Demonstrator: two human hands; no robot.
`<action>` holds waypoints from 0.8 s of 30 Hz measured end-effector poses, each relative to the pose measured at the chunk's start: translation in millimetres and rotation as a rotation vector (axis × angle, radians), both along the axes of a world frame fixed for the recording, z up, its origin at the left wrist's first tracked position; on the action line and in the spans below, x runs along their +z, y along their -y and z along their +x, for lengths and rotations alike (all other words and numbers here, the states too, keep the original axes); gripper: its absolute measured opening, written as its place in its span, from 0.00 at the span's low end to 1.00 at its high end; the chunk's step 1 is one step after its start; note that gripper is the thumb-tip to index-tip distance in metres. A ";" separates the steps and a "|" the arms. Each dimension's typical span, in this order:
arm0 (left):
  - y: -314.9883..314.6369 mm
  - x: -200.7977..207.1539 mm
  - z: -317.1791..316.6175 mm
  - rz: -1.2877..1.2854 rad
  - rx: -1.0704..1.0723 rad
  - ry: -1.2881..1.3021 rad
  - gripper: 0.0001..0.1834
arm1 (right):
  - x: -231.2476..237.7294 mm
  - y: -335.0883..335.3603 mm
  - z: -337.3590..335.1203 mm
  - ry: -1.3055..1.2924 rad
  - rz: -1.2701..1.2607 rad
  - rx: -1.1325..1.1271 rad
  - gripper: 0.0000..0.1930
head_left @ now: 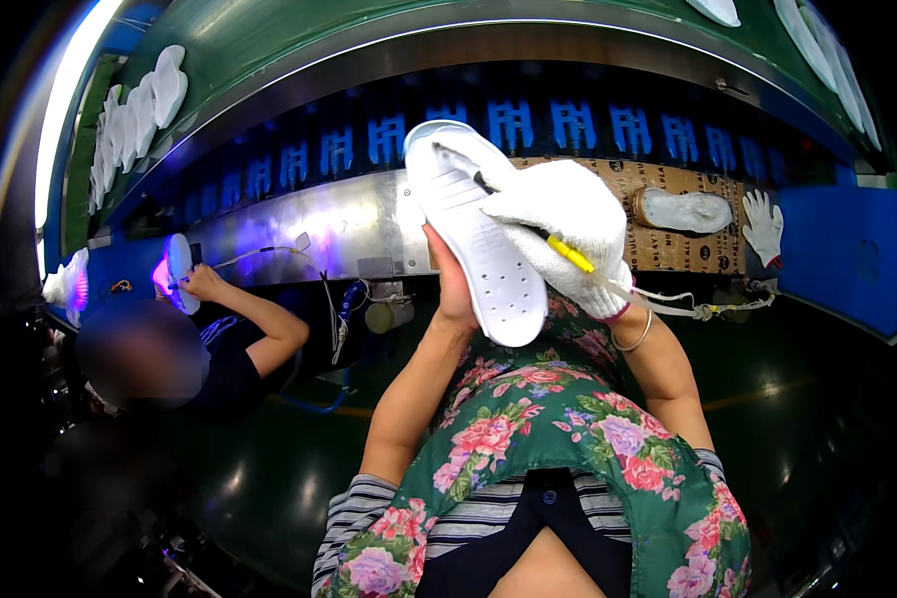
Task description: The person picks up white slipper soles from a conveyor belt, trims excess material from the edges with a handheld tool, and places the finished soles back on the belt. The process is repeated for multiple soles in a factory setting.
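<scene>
A white shoe sole (468,229), with small holes toward its near end, is held tilted in front of me. My left hand (450,284) is bare and wraps round its left edge from below; most of its fingers are hidden behind the sole. My right hand (568,224) wears a white knitted glove and grips a slim brush-like tool (571,254). A yellow section of that tool shows behind the fingers, joined to a pale tube. Its dark tip lies at the inside of the sole's far half.
On the bench's printed cardboard (658,257) lies a white-topped sole-shaped piece (683,211), beside a white glove (762,227). A metal plate (339,229) runs to the left. There, a co-worker's hand (205,283) is at another sole (177,274). White soles (142,110) line the upper shelf.
</scene>
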State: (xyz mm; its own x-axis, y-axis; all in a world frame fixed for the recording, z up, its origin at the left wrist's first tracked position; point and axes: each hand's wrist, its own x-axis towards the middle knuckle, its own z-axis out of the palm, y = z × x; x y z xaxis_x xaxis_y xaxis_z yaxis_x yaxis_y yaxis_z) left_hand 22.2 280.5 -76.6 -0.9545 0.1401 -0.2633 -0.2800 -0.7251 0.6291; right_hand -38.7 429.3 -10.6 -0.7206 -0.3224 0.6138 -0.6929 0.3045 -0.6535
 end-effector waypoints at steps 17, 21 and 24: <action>17.0 -33.7 7.4 -0.001 -0.097 0.000 0.51 | -10.5 -1.2 22.8 -0.033 0.119 0.101 0.16; 24.3 -43.4 16.3 -0.103 -0.035 0.024 0.54 | -13.5 -8.6 22.7 0.119 -0.051 0.270 0.15; 23.3 -31.2 9.5 -0.096 -0.012 -0.068 0.51 | -20.2 -9.6 20.1 -0.019 0.030 0.119 0.13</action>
State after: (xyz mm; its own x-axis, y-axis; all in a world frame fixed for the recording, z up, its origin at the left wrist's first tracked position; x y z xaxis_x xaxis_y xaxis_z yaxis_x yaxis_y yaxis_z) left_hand 31.8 257.1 -107.8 -0.9690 0.1286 -0.2109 -0.2425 -0.6576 0.7133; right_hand -18.6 438.9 -30.8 -0.6640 -0.4238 0.6160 -0.7379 0.2385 -0.6313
